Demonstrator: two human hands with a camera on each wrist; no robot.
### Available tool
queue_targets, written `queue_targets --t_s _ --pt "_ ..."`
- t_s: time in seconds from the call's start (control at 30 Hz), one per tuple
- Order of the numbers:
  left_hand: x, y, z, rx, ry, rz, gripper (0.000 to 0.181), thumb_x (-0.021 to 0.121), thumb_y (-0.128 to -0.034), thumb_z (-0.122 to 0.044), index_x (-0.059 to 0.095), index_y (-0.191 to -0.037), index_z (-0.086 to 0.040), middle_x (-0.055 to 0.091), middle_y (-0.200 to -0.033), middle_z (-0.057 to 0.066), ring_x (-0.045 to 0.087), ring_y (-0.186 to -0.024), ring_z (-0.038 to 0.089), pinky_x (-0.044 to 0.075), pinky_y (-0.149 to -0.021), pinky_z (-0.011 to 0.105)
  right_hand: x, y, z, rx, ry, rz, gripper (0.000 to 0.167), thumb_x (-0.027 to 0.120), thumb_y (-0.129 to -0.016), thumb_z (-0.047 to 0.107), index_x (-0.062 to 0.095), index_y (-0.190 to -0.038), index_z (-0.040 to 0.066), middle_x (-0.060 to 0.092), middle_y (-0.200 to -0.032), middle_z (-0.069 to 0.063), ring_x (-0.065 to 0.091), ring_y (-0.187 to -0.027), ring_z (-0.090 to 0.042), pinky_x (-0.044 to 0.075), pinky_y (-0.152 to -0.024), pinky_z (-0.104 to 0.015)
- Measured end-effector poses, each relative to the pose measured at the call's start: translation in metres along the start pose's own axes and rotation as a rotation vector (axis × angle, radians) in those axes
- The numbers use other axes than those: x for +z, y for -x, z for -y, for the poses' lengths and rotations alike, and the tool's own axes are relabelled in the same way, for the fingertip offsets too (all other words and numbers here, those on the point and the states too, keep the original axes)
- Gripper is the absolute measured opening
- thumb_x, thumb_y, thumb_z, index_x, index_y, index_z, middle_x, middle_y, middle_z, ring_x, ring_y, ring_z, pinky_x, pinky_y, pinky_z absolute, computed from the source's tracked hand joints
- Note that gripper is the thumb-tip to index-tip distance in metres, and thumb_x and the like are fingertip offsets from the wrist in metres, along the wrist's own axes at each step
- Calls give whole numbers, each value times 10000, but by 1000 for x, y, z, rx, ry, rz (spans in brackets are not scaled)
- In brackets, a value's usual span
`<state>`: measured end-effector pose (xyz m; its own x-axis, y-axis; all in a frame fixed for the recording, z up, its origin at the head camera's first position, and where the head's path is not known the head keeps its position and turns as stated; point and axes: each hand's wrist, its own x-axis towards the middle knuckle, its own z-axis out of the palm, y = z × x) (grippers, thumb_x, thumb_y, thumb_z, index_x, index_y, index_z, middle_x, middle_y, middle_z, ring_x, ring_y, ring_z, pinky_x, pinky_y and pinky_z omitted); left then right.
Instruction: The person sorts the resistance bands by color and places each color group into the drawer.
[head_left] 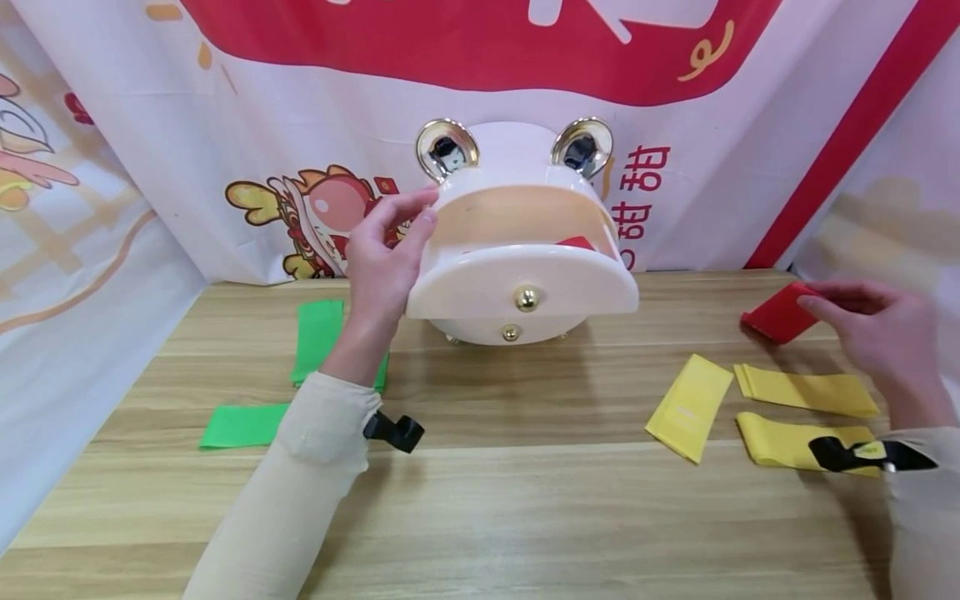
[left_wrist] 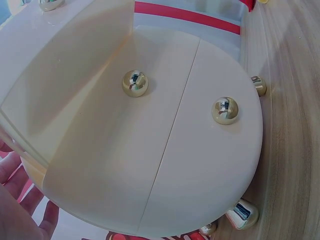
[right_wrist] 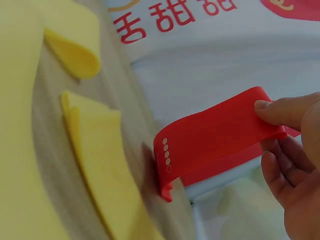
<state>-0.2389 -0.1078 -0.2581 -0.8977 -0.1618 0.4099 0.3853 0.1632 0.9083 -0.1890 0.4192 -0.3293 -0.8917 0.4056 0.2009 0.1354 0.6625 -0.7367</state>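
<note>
A white rounded cabinet [head_left: 510, 329] with gold knobs and two gold-rimmed ears stands against the back cloth. Its top drawer [head_left: 480, 283] is pulled out, and a bit of red material [head_left: 576, 242] shows inside. My left hand [head_left: 386, 258] rests at the drawer's left side, thumb and fingers by the cabinet's edge; in the left wrist view its fingers [left_wrist: 30, 192] are partly cut off. At the right, my right hand [head_left: 881, 329] pinches a folded red resistance band [head_left: 780, 312] between thumb and fingers. White dots mark the band's far end in the right wrist view, low over the table.
Yellow resistance bands [head_left: 690, 408] lie flat on the wooden table [head_left: 525, 517], near the right hand. Green bands [head_left: 318, 333] lie on the left, partly behind the left forearm. Printed cloth [head_left: 337, 108] hangs at the back and sides.
</note>
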Motion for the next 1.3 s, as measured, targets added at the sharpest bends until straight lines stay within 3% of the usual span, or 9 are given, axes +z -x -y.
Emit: queue_targets --t_s 0.17,0.37,0.7,1.03,1.3 --pt "-2 0 0 8 9 1 258 679 -1039 -271 770 -1271 -201 728 -1378 -85 625 -1282 51 567 -973 248 -1 2 16 -28 13 -78 511 624 -1042 442 655 -1459 148 528 -916 436 492 -924 95 417 -730 -1" --pt "-6 1 1 2 2 -10 258 681 -1038 -269 770 -1271 -199 730 -1378 -82 628 -1274 57 566 -974 247 2 8 37 -98 -85 -122 416 652 -1044 349 681 -1435 211 591 -986 385 545 -953 86 430 -743 21" --pt "-10 4 3 -7 3 -11 257 681 -1039 -271 769 -1269 -202 723 -1389 -98 622 -1283 50 560 -958 232 10 28 79 -224 -124 -63 373 711 -1016 279 729 -1359 133 647 -959 391 617 -867 98 478 -710 -4" --pt "-3 3 4 1 19 12 261 676 -1045 -266 764 -1280 -195 719 -1394 -92 627 -1281 58 584 -971 252 26 40 92 -370 -55 -112 371 731 -1007 289 753 -1309 74 598 -950 460 606 -852 145 458 -733 12" --pt "0 0 1 13 17 2 256 682 -1039 -268 767 -1270 -200 730 -1375 -89 620 -1284 47 572 -1004 290 32 45 105 -447 -101 -156 327 756 -990 244 778 -1257 58 633 -982 412 610 -832 140 463 -751 9"
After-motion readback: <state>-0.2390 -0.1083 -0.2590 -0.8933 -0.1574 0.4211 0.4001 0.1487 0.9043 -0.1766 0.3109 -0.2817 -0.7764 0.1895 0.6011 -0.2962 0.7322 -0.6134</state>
